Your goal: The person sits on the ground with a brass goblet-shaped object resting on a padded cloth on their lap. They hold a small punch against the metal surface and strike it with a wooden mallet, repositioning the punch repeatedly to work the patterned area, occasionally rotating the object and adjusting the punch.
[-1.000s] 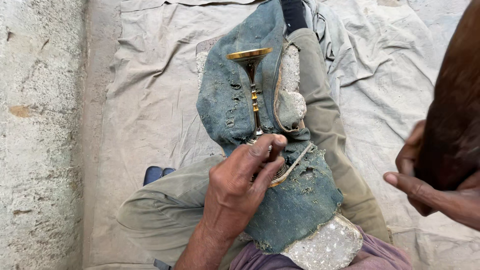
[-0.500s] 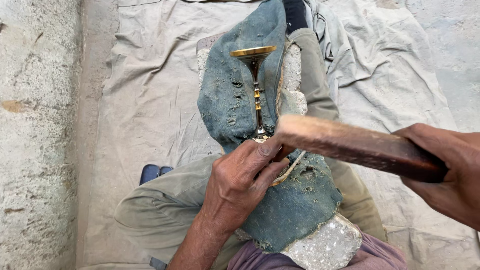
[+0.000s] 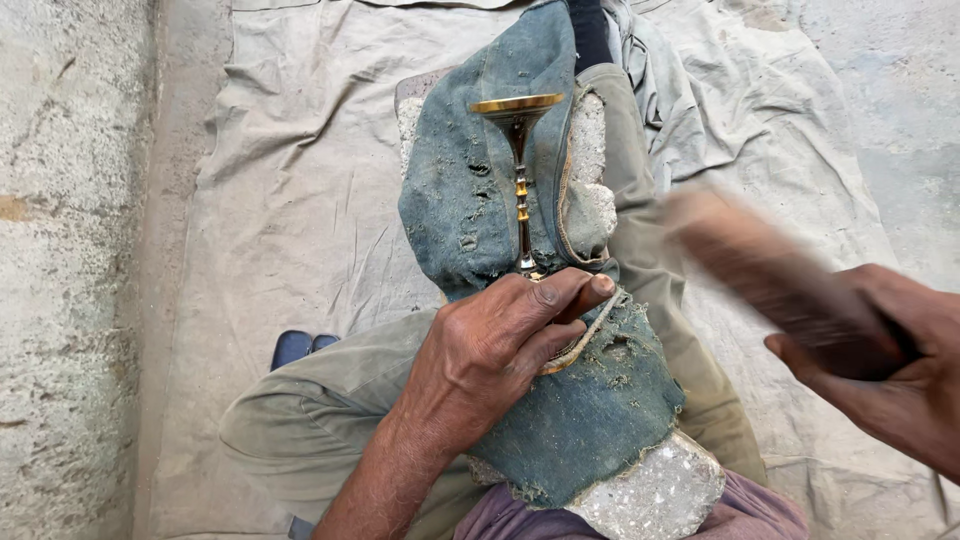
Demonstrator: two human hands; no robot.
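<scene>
Slender brass stem (image 3: pixel 520 190) with flared top is lying mid-frame on denim-wrapped stone (image 3: pixel 600 440). Your left hand (image 3: pixel 500 345) is closing around its base; your right hand (image 3: pixel 890 370) is gripping a blurred wooden mallet (image 3: pixel 760 270).

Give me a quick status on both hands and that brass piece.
Left hand clamped on brass stemmed piece, lying on denim-covered stone block. Right hand grips wooden mallet, blurred, off the piece. Nothing between them.
</scene>
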